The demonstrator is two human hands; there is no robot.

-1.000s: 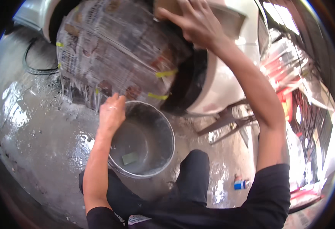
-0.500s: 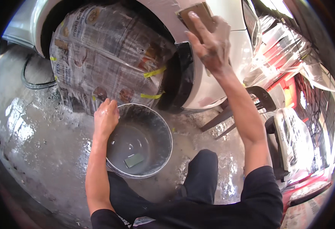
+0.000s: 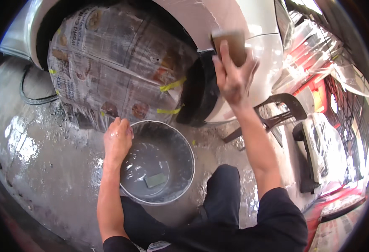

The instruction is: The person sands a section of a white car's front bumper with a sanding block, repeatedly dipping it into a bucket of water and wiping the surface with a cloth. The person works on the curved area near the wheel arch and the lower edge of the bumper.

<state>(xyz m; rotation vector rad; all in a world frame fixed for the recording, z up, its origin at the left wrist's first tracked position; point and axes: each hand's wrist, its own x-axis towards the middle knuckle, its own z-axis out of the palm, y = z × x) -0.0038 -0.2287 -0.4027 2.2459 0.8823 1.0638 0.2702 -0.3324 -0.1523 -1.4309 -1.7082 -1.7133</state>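
Note:
My right hand point(image 3: 235, 80), slightly blurred, presses a brown sanding block point(image 3: 233, 47) against the pale car fender point(image 3: 218, 19), beside the wheel arch. Its fingers lie along the block's back. My left hand point(image 3: 118, 140) is closed at the upper left rim of a dark round bucket point(image 3: 191, 168), seemingly gripping it; its fingertips are partly hidden. Cloudy water stands in the bucket, with a flat grey-green rectangular piece point(image 3: 156, 180) in it. Newspaper sheets point(image 3: 108, 63) cover the wheel, with yellow tape strips point(image 3: 172, 84) at their right edge.
A black trim piece point(image 3: 205, 86) edges the wheel arch. To the right stand a dark plastic chair point(image 3: 283, 111) and a plastic-covered part point(image 3: 325, 147). The concrete floor point(image 3: 50, 168) is wet, and a black hose point(image 3: 37, 101) lies at left.
My right hand has drawn the sanding block down the fender toward me, bending the arm more. The view has shifted slightly; my left hand stays at the bucket's rim.

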